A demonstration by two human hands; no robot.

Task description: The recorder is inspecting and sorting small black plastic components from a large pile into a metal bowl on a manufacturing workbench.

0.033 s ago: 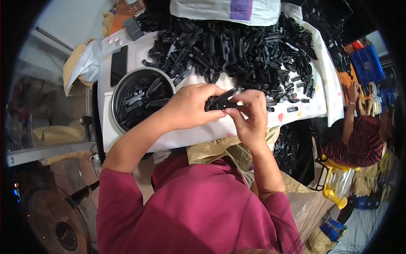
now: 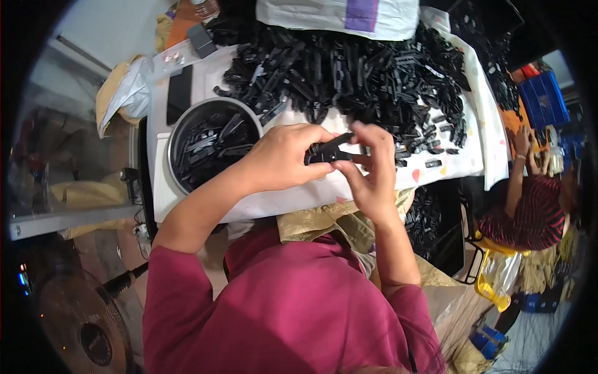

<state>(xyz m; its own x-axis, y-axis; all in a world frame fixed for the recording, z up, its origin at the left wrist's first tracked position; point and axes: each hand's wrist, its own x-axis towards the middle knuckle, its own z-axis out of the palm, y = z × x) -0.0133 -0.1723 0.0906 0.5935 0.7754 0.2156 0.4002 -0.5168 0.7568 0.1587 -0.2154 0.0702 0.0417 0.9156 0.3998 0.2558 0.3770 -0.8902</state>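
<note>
Over the table's near edge, my left hand (image 2: 283,156) grips a black plastic part (image 2: 329,151) between thumb and fingers. The part looks like a clip, with two arms spread apart toward the right. Closed about its right end is my right hand (image 2: 376,177), the thumb at the lower arm and the blurred forefinger at the tip of the upper one. Left of my hands sits a round grey bowl (image 2: 176,171) holding black plastic pieces (image 2: 212,140). A large heap of similar black parts (image 2: 336,71) spreads over the table beyond my hands.
A white sack (image 2: 311,15) lies on the heap's far side. A dark phone (image 2: 179,93) rests beside the bowl on the light table cover (image 2: 249,209). More black pieces fill a container (image 2: 423,218) below the table. A person in a striped top (image 2: 526,209) sits at right; a fan (image 2: 93,336) stands at lower left.
My right fingers have lifted slightly and the part's two arms look wider apart. The whole view has shifted a little.
</note>
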